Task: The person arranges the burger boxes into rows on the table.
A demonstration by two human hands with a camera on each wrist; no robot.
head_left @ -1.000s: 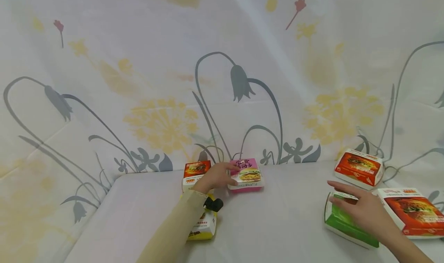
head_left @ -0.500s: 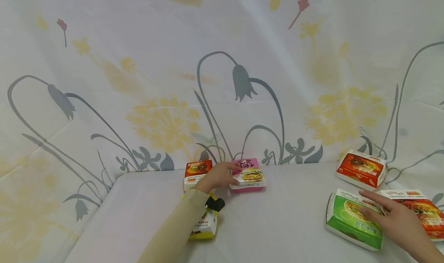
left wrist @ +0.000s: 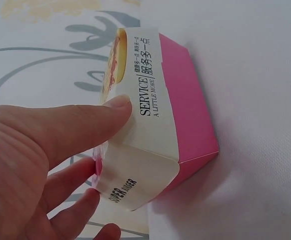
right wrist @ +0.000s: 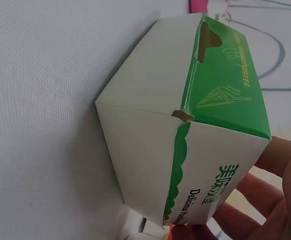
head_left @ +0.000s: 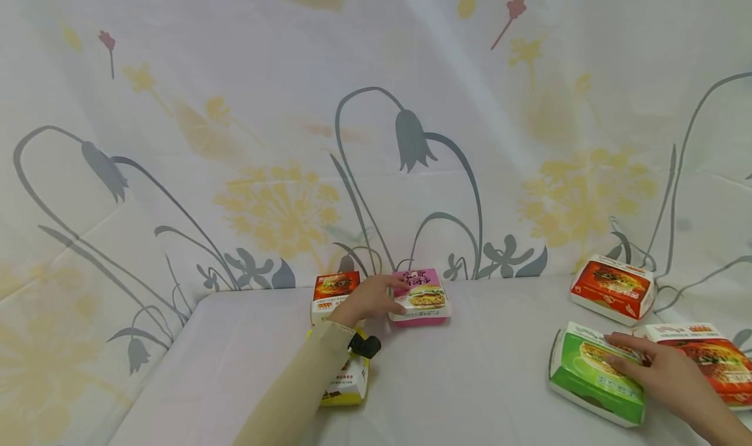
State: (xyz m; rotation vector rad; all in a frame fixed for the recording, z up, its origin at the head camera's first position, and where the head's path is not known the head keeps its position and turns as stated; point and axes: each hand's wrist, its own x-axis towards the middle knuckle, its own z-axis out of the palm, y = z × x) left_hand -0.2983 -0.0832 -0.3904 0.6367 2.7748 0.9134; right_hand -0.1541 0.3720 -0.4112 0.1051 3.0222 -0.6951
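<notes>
Near the back of the table sits a pink burger box. My left hand reaches over its left end. The thumb lies against the upper front edge and the other fingers touch the top and side. Toward the right lies a green burger box, flat on the table. My right hand rests at its right end, with thumb and forefinger extended over the lid. In the right wrist view, several right fingers show behind the green box; the thumb is hidden there.
Left of the pink box stand a red burger box and a yellow one, partly hidden by my left arm. Another red box lies behind the green one, and a further red box lies beyond my right hand. A flowered cloth hangs behind.
My right hand has drawn back right across the green box, uncovering its lid, then come slightly left again. The green box has shifted slightly left. My left hand stays on the pink box.
</notes>
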